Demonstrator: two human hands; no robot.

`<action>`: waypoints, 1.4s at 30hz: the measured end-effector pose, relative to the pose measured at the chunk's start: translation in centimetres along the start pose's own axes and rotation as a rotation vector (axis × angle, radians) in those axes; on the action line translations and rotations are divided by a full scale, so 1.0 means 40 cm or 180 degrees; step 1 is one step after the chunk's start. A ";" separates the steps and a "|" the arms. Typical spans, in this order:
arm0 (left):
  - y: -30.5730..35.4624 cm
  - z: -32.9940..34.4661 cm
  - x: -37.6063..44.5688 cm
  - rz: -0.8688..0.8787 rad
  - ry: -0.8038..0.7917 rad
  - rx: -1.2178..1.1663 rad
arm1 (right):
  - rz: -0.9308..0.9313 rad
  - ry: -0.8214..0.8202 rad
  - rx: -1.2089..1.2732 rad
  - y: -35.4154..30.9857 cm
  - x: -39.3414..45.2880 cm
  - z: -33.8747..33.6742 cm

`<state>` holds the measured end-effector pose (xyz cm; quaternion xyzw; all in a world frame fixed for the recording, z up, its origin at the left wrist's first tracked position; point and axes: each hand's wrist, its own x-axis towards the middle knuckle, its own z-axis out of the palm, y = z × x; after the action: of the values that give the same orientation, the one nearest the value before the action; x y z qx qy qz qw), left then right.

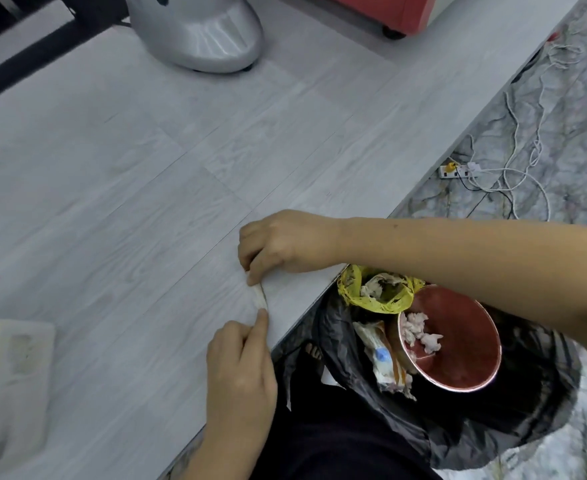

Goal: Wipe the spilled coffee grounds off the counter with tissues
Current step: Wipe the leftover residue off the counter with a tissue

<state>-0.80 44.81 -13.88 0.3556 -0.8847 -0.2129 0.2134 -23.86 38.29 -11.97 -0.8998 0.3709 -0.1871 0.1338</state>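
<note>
Counter (129, 174) of pale wood grain carries both hands near its edge above the trash bin (458, 393); right hand (285, 244) and left hand (240, 368) pinch opposite ends of a folded tissue (261, 296) between them.

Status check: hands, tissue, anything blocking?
Left hand and right hand both pinching the folded tissue near the counter edge. Trash bin open just below. No loose grounds visible; nothing in the way.
</note>
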 end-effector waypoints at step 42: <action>0.115 0.152 0.329 0.1061 -0.0296 -0.0407 | 0.2357 0.1425 -0.1144 -0.029 -0.391 -0.091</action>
<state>-15.13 39.72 -13.43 0.1797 -0.9249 -0.2466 0.2268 -34.98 49.95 -12.01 -0.6533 0.7132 -0.2490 -0.0498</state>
